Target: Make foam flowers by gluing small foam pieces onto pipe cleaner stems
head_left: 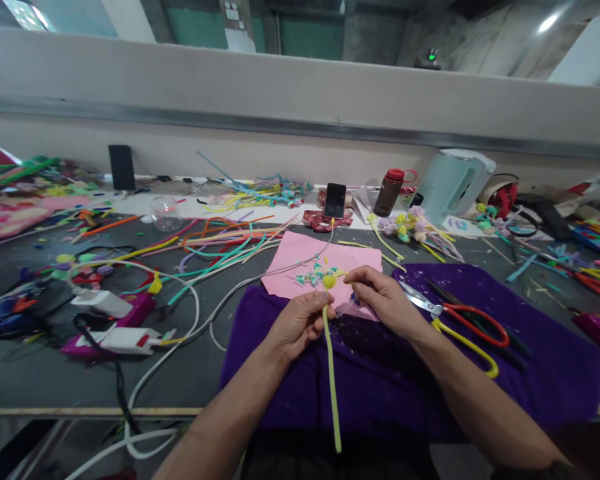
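Observation:
My left hand is closed in a pinch around a yellow-green pipe cleaner, whose long stem hangs down toward me. At its top, just above my fingertips, sits a small yellow fuzzy bloom. Close by on the right, my right hand has thumb and forefinger pressed together beside the bloom; what they hold is too small to make out. A thin clear stick-like piece shows below those fingers. Under both hands lies a pink sheet, with several short teal and yellow clippings on it.
Red-and-yellow-handled scissors lie on a purple cloth at right. White cables cross the table from plugs at left. Loose pipe cleaners, a phone, a dark bottle and a kettle are farther back.

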`<control>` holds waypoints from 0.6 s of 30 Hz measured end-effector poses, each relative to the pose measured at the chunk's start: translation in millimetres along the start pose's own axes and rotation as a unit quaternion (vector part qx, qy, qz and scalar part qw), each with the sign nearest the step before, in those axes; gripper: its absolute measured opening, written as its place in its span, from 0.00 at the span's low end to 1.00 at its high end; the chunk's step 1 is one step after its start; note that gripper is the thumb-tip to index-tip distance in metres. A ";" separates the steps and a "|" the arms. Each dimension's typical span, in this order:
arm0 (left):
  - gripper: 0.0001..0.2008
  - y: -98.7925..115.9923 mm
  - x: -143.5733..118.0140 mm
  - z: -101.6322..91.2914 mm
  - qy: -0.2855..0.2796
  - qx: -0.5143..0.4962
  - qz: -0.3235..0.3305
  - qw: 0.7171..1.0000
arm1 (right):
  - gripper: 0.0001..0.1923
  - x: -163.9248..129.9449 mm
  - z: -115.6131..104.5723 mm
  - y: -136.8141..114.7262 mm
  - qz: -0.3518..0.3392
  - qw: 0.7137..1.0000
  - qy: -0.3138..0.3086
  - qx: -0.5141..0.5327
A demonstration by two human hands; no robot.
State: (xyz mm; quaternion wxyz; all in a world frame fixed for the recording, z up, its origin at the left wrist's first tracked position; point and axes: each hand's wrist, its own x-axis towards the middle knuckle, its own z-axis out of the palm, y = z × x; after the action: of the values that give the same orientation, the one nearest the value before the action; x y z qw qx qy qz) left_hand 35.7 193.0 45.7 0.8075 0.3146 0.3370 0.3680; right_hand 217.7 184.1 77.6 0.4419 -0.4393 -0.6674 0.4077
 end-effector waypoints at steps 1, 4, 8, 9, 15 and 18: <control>0.09 0.1 0.0 0.1 0.000 -0.002 0.000 1.000 | 0.07 0.3 0.5 0.7 0.009 1.000 0.011 0.026; 0.09 -0.3 0.6 0.3 -0.004 0.002 0.002 1.000 | 0.05 0.5 3.4 3.4 0.044 0.992 0.027 0.119; 0.09 -1.3 1.3 1.3 -0.013 0.014 0.017 1.000 | 0.08 -1.0 10.8 4.7 0.088 0.976 0.013 0.198; 0.09 -1.6 1.2 1.7 -0.015 0.014 0.019 1.000 | 0.08 -1.4 12.8 4.5 0.093 0.974 0.013 0.204; 0.10 -3.1 0.8 2.9 -0.011 0.025 0.009 1.000 | 0.09 -2.3 20.9 3.5 0.106 0.974 0.030 0.198; 0.11 -2.8 0.4 3.5 -0.013 0.031 0.015 0.999 | 0.09 -3.4 23.4 4.3 0.102 0.977 0.012 0.185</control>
State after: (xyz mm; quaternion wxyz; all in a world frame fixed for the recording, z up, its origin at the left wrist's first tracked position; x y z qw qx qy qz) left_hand 39.7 191.0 45.4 0.7960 0.3493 0.3334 0.3650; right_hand 197.2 178.4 66.3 0.4793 -0.4209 -0.5267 0.5618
